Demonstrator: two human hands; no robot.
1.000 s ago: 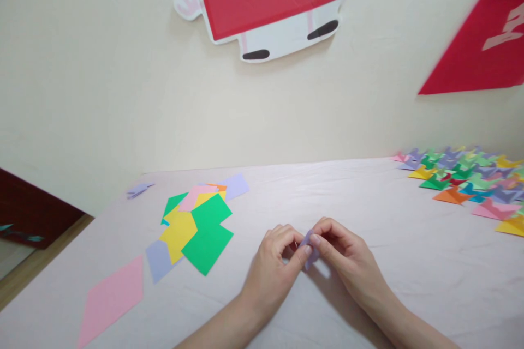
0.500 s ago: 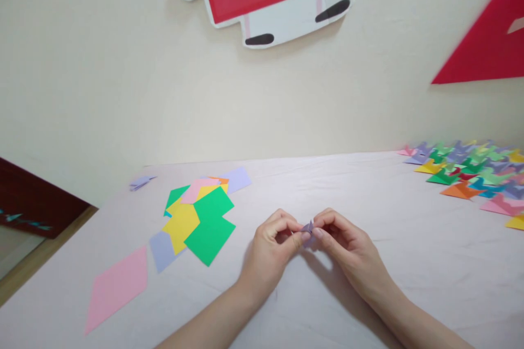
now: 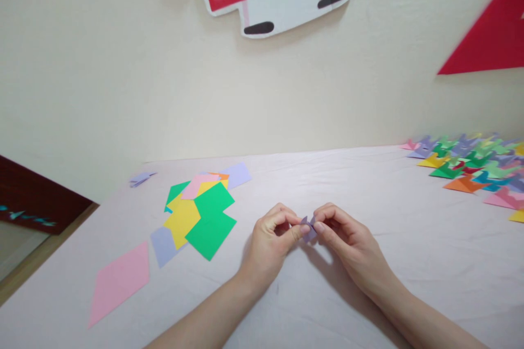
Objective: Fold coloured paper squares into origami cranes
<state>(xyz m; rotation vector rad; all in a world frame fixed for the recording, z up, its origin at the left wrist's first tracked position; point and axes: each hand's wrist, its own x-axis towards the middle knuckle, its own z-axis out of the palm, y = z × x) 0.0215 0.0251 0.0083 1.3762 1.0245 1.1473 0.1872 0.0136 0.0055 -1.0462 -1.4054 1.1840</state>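
Between my two hands is a small folded purple paper point(image 3: 309, 233), held just above the pale cloth-covered table. My left hand point(image 3: 275, 240) pinches its left side between thumb and index finger. On the opposite side, my right hand point(image 3: 343, 234) grips it with thumb and fingertips. Two pointed tips of the paper stick up between the hands. Fingertips cover part of it, so its full shape is hidden.
Loose coloured paper squares lie to the left, among them a green sheet point(image 3: 210, 229) and a pink sheet point(image 3: 121, 278). A folded lilac paper point(image 3: 142, 179) rests at the far left. Several folded paper pieces point(image 3: 466, 182) stand in rows at the right, near the wall point(image 3: 327, 98).
The purple paper's upright tip has parted into two points, one near each hand. Both hands stay pinched on it in almost the same place. The view has tilted slightly.
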